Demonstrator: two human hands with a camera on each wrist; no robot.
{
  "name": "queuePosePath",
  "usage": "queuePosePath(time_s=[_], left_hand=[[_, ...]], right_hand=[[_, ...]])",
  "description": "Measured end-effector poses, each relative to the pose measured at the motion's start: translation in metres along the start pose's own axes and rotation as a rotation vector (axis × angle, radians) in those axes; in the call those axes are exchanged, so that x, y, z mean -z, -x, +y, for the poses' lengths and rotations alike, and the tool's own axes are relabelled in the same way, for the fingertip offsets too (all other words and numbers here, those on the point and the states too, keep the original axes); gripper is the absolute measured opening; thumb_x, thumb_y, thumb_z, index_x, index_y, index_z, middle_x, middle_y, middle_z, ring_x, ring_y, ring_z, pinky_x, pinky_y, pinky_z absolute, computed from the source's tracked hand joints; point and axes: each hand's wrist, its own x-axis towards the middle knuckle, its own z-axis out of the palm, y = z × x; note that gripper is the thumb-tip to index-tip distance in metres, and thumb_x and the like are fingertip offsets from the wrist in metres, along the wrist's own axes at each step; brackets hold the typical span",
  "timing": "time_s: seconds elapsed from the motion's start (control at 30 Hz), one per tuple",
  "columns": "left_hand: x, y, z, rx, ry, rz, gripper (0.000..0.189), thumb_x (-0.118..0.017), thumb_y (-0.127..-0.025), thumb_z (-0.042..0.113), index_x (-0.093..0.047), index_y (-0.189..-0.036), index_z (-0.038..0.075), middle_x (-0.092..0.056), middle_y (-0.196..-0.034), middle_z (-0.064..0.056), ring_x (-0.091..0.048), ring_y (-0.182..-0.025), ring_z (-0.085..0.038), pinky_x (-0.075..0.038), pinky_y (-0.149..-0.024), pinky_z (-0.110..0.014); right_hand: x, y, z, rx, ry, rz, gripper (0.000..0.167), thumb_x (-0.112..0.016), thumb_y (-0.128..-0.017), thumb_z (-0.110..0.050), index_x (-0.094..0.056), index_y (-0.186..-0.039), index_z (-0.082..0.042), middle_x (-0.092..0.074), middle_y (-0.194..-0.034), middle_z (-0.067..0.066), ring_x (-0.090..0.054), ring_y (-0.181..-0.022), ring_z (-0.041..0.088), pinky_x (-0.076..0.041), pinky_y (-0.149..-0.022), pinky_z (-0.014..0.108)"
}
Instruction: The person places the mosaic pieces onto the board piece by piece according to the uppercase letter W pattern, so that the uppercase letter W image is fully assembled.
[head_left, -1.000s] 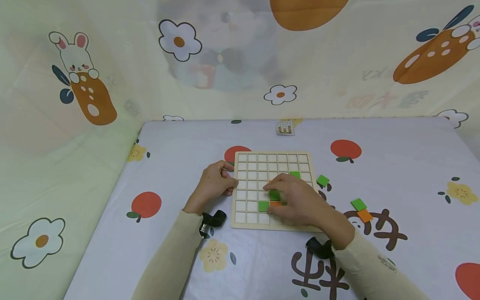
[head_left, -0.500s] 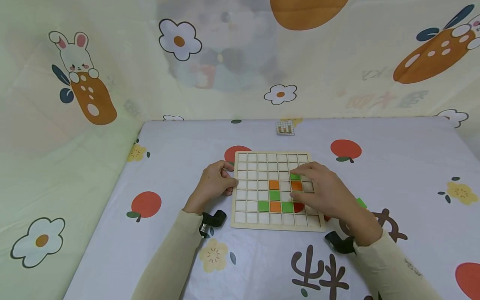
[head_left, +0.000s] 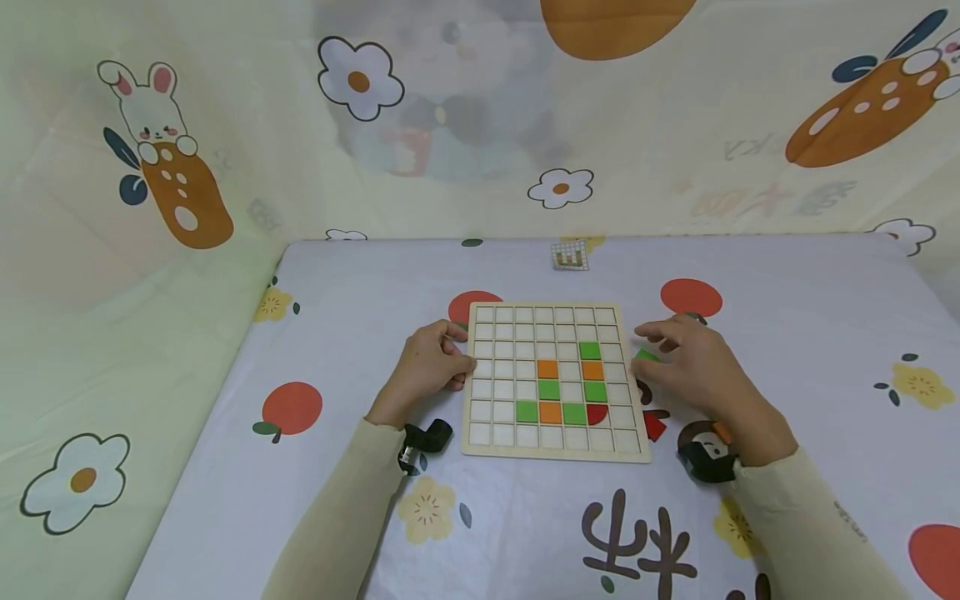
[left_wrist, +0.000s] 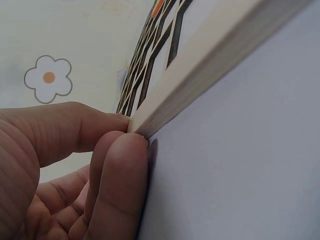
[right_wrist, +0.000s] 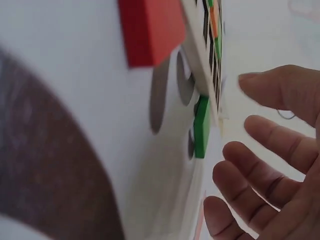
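A wooden grid board [head_left: 495, 453] lies flat on the table. Green, orange and red tiles sit in several of its cells, among them a green tile [head_left: 595, 391] and a red quarter-round tile [head_left: 597, 414]. My left hand [head_left: 431, 362] holds the board's left edge, the thumb and bent fingers against the wood, also in the left wrist view. My right hand [head_left: 693, 367] is past the board's right edge, thumb and fingers spread apart with nothing between them. Beneath its fingertips a loose green tile [head_left: 646, 356] shows in part; it stands out in the right wrist view.
A red piece [head_left: 654, 427] lies at the board's lower right, and an orange tile [head_left: 722, 432] shows partly beside the right wrist. A small pattern card [head_left: 570, 257] lies at the back of the table. The tablecloth [head_left: 525, 533] has printed fruit and flowers.
My right hand has moved right, from over the board to the loose green tile beside it. The green and red tiles in the right-hand cells are now uncovered. My left hand stays in place.
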Motion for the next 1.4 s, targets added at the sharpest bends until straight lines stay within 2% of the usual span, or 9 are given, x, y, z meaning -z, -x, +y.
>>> queuePosePath(time_s=[0.2,0.47,0.67,0.93,1.17,1.4], left_hand=[[0.000,0.000,-0.001,-0.001,-0.001,-0.001,0.035,-0.075,-0.087,0.000,-0.062,-0.119,0.001,-0.063,-0.083,-0.008,-0.065,-0.056,-0.013,-0.057,-0.055,-0.023],[0.000,-0.001,-0.001,0.001,0.005,0.000,0.036,-0.075,-0.086,0.000,-0.062,-0.119,0.001,-0.063,-0.082,-0.008,-0.065,-0.056,-0.013,-0.057,-0.055,-0.023],[0.000,0.000,-0.001,0.000,0.003,-0.002,0.036,-0.075,-0.087,0.000,-0.062,-0.120,0.001,-0.063,-0.083,-0.008,-0.065,-0.057,-0.014,-0.057,-0.056,-0.023],[0.000,0.000,0.000,0.011,0.011,-0.002,0.036,-0.075,-0.087,0.000,-0.062,-0.120,0.001,-0.063,-0.083,-0.009,-0.066,-0.056,-0.014,-0.058,-0.056,-0.023],[-0.001,0.000,-0.001,0.011,0.008,-0.002,0.035,-0.076,-0.088,0.000,-0.061,-0.120,0.001,-0.064,-0.082,-0.009,-0.065,-0.056,-0.014,-0.059,-0.056,-0.024],[-0.001,-0.001,-0.002,0.006,0.003,-0.002,0.035,-0.076,-0.087,0.000,-0.062,-0.119,0.001,-0.064,-0.081,-0.009,-0.065,-0.056,-0.014,-0.059,-0.056,-0.024]], right_hand=[[-0.002,-0.005,0.007,-0.064,0.026,-0.031,0.045,-0.078,-0.088,-0.022,-0.070,-0.125,0.002,-0.063,-0.110,0.018,-0.060,-0.100,0.035,-0.054,-0.077,0.042],[-0.002,-0.006,0.012,-0.147,0.040,-0.091,0.044,-0.080,-0.088,-0.027,-0.073,-0.119,0.003,-0.065,-0.113,0.023,-0.056,-0.104,0.038,-0.056,-0.081,0.051],[-0.002,-0.008,0.011,-0.175,0.025,-0.093,0.033,-0.080,-0.087,-0.024,-0.075,-0.109,0.000,-0.063,-0.100,0.015,-0.053,-0.097,0.033,-0.050,-0.070,0.037],[-0.002,-0.009,0.010,-0.149,-0.063,-0.068,0.021,-0.074,-0.092,-0.014,-0.071,-0.108,-0.001,-0.067,-0.092,0.010,-0.060,-0.088,0.027,-0.051,-0.070,0.031],[0.001,-0.009,0.015,-0.136,-0.177,-0.054,0.025,-0.070,-0.096,-0.013,-0.067,-0.118,0.000,-0.068,-0.094,0.010,-0.066,-0.079,0.023,-0.052,-0.067,0.028],[-0.001,-0.011,0.015,-0.150,-0.310,-0.066,0.027,-0.069,-0.099,-0.010,-0.067,-0.122,0.003,-0.072,-0.095,0.014,-0.071,-0.077,0.020,-0.059,-0.066,0.023]])
